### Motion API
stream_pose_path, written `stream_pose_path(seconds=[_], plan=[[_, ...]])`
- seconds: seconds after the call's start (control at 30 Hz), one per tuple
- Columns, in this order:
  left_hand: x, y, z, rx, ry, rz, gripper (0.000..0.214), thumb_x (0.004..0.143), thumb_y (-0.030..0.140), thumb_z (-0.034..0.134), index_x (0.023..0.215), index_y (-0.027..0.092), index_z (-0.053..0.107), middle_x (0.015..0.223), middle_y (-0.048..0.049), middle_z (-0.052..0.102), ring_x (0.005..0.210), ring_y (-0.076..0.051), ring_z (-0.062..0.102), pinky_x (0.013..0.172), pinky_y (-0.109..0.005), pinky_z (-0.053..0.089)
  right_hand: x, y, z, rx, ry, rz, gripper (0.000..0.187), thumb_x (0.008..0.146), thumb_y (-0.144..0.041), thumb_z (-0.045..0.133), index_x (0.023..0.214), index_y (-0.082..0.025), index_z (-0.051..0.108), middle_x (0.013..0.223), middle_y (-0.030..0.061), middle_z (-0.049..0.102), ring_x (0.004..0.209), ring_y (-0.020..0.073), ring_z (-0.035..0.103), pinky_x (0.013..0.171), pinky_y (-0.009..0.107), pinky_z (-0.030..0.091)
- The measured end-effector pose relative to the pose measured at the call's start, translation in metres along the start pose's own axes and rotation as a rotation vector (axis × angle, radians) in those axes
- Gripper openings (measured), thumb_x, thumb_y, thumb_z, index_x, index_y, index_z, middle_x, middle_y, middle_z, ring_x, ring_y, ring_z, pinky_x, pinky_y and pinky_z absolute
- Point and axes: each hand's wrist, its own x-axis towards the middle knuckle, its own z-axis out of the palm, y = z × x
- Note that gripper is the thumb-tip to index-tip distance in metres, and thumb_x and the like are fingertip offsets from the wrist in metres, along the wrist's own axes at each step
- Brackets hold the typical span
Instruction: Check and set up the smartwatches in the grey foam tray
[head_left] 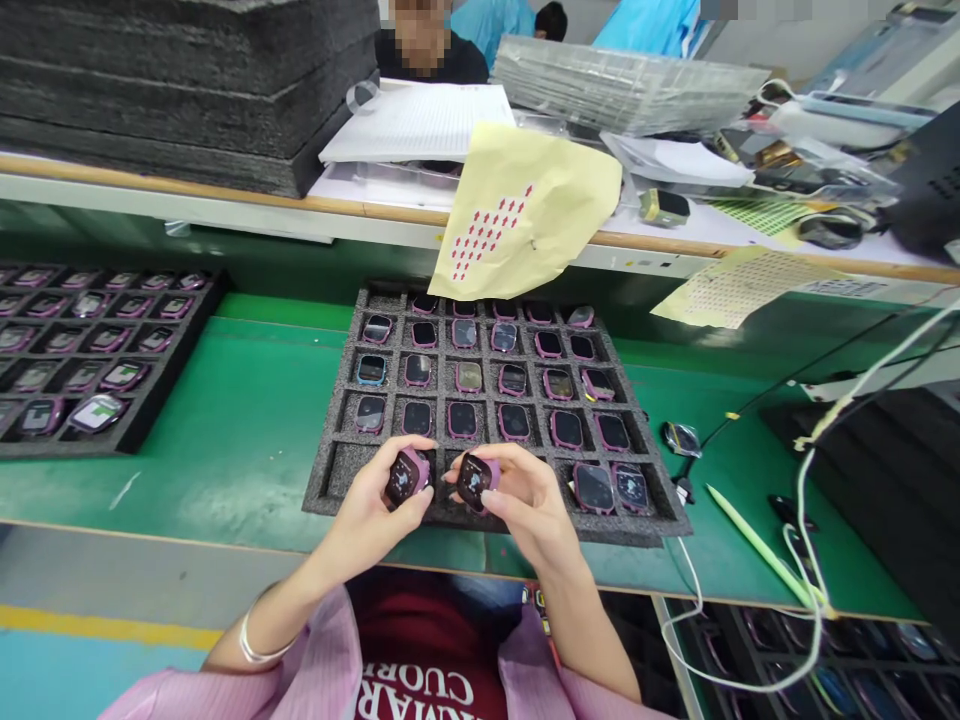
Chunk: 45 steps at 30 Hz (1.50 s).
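Note:
My left hand (373, 512) grips a small purple watch body (406, 477) with a dark screen, fingers closed round it. My right hand (526, 497) holds a second purple watch body (475, 481) the same way. Both hands hover over the near edge of a black foam tray (330, 470) whose cells hold several more watch bodies, mostly purple, one blue (371, 370). The two held pieces sit side by side, almost touching.
A second foam tray (161, 385) of watch bodies lies at left on the green mat (240, 420). A yellow sticker sheet (525, 210) hangs over the raised shelf. White cables (806, 500) and a green pen (757, 545) lie at right. A person sits across the bench.

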Motion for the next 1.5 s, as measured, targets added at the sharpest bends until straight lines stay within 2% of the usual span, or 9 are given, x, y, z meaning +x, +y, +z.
stream_pose_path(seconds=[0.1,0.23,0.53,0.77,0.87,1.03,1.17,1.3,1.5], plan=[[-0.001,-0.002,-0.001,0.043,-0.042,-0.018,0.032,0.078,0.018,0.057,0.11,0.021,0.054,0.061,0.0062,0.049,0.044,-0.008,0.04,0.042,-0.018,0.034,-0.001,0.002,-0.002,-0.001,0.024,0.012,0.028,0.07,-0.022,0.079,0.096,-0.022,0.068,0.094,0.0063,0.07,0.085,0.0255,0.069,0.076,0.04,0.056],[0.0,-0.003,-0.001,0.019,-0.021,-0.009,0.037,0.081,0.021,0.057,0.117,0.022,0.049,0.068,0.0048,0.051,0.047,-0.008,0.044,0.045,-0.018,0.038,-0.001,0.002,-0.005,-0.009,0.016,0.005,0.03,0.071,-0.023,0.078,0.099,-0.021,0.068,0.091,0.0073,0.07,0.085,0.0257,0.069,0.071,0.036,0.056],[0.003,0.002,-0.001,-0.043,-0.006,-0.016,0.031,0.08,0.017,0.055,0.11,0.021,0.049,0.068,0.0062,0.045,0.048,-0.007,0.044,0.045,-0.018,0.039,0.0,0.001,-0.006,0.014,-0.001,-0.029,0.029,0.071,-0.022,0.078,0.099,-0.022,0.069,0.091,0.0067,0.069,0.086,0.0253,0.068,0.074,0.039,0.056],[-0.006,0.003,-0.004,0.003,-0.011,0.006,0.033,0.081,0.015,0.058,0.111,0.022,0.049,0.072,0.0053,0.048,0.049,-0.006,0.045,0.046,-0.017,0.039,-0.005,-0.005,-0.005,0.059,-0.094,-0.034,0.028,0.071,-0.023,0.078,0.097,-0.023,0.069,0.094,0.0072,0.065,0.09,0.0279,0.066,0.072,0.042,0.057],[-0.004,0.002,-0.002,-0.006,0.003,-0.005,0.031,0.082,0.015,0.056,0.111,0.022,0.048,0.07,0.0058,0.048,0.046,-0.005,0.043,0.043,-0.016,0.037,-0.005,-0.004,-0.003,0.06,-0.065,-0.023,0.028,0.072,-0.021,0.078,0.097,-0.022,0.068,0.095,0.0072,0.067,0.091,0.0279,0.067,0.077,0.044,0.056],[0.004,-0.004,-0.001,-0.231,-0.046,0.001,0.052,0.079,0.023,0.063,0.126,0.021,0.041,0.081,0.0011,0.055,0.06,-0.01,0.056,0.055,-0.022,0.05,-0.002,-0.001,-0.005,0.077,-0.021,0.097,0.033,0.083,-0.021,0.069,0.115,-0.023,0.062,0.111,0.0103,0.067,0.106,0.0277,0.063,0.092,0.049,0.05],[0.007,-0.011,-0.008,-0.367,-0.091,-0.014,0.051,0.081,0.02,0.058,0.129,0.018,0.042,0.098,-0.0072,0.06,0.08,-0.018,0.063,0.068,-0.03,0.055,-0.002,0.003,-0.01,0.148,-0.058,0.167,0.04,0.087,-0.022,0.063,0.126,-0.023,0.056,0.12,0.0117,0.064,0.112,0.0282,0.06,0.099,0.054,0.043],[0.006,-0.015,-0.012,-0.42,-0.104,-0.053,0.047,0.083,0.017,0.054,0.13,0.019,0.045,0.108,-0.0097,0.06,0.093,-0.023,0.062,0.072,-0.034,0.056,-0.003,0.007,-0.011,0.176,-0.048,0.178,0.042,0.087,-0.018,0.06,0.128,-0.023,0.055,0.12,0.0112,0.065,0.112,0.0277,0.061,0.098,0.051,0.046],[0.003,-0.014,-0.009,-0.405,-0.105,-0.033,0.041,0.086,0.017,0.054,0.126,0.021,0.049,0.106,-0.0075,0.06,0.086,-0.019,0.063,0.071,-0.031,0.057,-0.005,0.009,-0.006,0.088,0.003,0.133,0.044,0.086,-0.018,0.061,0.129,-0.024,0.054,0.116,0.0096,0.067,0.108,0.0269,0.063,0.089,0.043,0.053]])
